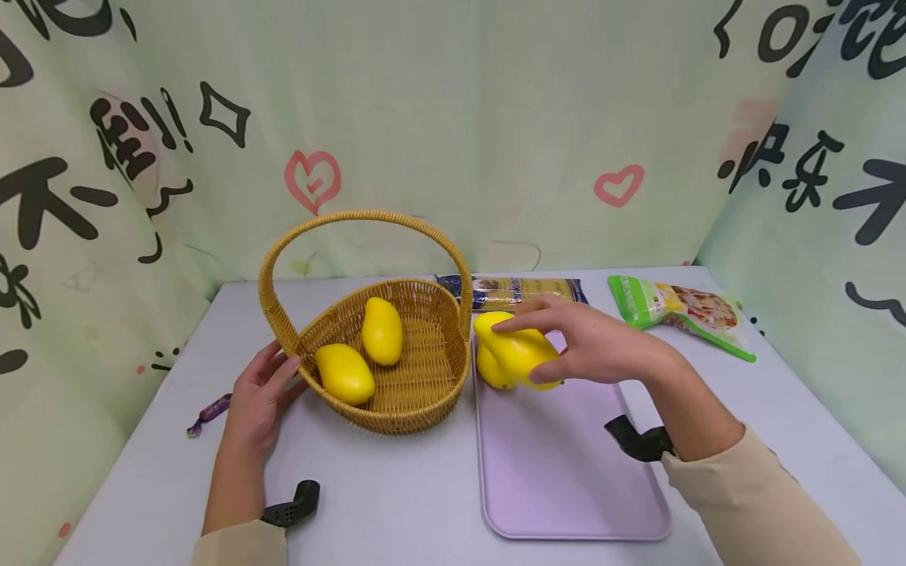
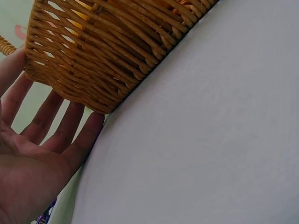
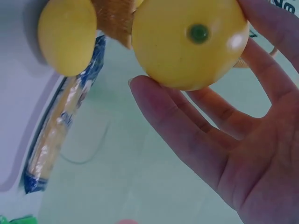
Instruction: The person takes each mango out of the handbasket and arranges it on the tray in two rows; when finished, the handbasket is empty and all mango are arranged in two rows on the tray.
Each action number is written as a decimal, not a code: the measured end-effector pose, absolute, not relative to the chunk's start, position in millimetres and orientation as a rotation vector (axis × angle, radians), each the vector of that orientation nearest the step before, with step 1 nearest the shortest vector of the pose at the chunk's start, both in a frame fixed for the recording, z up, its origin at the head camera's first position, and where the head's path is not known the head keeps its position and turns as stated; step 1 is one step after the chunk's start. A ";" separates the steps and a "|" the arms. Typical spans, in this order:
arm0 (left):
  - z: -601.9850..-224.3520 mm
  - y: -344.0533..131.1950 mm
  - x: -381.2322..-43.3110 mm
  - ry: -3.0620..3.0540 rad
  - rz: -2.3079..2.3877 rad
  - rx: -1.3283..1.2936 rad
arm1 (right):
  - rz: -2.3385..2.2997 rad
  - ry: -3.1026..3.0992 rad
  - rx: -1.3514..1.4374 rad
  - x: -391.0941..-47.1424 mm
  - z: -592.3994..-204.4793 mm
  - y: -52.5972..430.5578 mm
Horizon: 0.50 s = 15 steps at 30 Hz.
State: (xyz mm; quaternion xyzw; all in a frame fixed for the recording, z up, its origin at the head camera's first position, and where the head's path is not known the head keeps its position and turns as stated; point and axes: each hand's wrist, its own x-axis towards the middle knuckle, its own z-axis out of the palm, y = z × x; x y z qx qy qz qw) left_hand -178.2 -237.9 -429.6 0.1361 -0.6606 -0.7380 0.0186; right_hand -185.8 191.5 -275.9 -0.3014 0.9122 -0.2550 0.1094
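Observation:
In the head view a woven wicker basket (image 1: pixel 425 393) with a tall arched handle stands left of centre, two yellow mangoes inside: one farther back (image 1: pixel 382 332), one nearer the left rim (image 1: pixel 344 374). My left hand (image 1: pixel 260 401) rests against the basket's left side; in the left wrist view its fingers (image 2: pixel 70 126) extend along the outer wall. My right hand (image 1: pixel 591 342) grips a yellow mango (image 3: pixel 187 42) with a green stem spot, above the back of a lilac tray (image 1: pixel 566 472). Another mango (image 3: pixel 67 37) lies on the tray, partly hidden in the head view.
Behind the tray lies a long blue-and-gold packet (image 1: pixel 524 291). A green food bag (image 1: pixel 694 310) sits at the back right. A purple-wrapped sweet (image 1: pixel 208 414) is left of my left hand. Printed curtains (image 1: pixel 467 118) enclose the white table (image 1: pixel 396 503).

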 end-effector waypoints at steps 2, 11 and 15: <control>-429.7 -237.9 -178.5 -2.042 -2.299 0.421 | -0.755 2.698 -0.857 -186.7 -279.0 197.5; -430.7 -237.2 -178.4 -2.045 -2.293 0.419 | -0.735 2.769 -0.677 -192.4 -295.9 218.8; -429.8 -237.0 -178.4 -2.038 -2.297 0.426 | -0.700 2.806 -0.551 -194.0 -302.4 222.5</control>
